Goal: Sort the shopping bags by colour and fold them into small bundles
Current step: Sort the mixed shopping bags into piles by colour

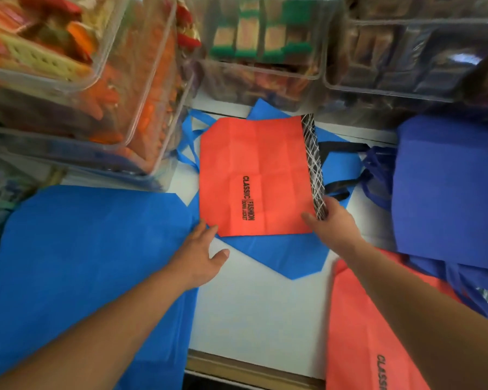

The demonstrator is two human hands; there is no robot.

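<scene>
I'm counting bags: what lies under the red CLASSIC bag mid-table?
Blue bag fabric shows past the red bag at its near edge, far corner and sides, with blue handles at left. Whether that is one blue bag or several is covered.

Bag (254,175) on table (259,305), bins (265,38) behind

**Hidden / cropped / blurred**

Clear plastic bins (265,66) up top: blurred, I can't tell contents. Second orange fabric bag (358,333) under my right forearm (406,299): cropped at bottom edge, print cut off. Bright-blue fabric bag (279,254) mostly buried beneath the flat orange printed bag (254,164).
</scene>
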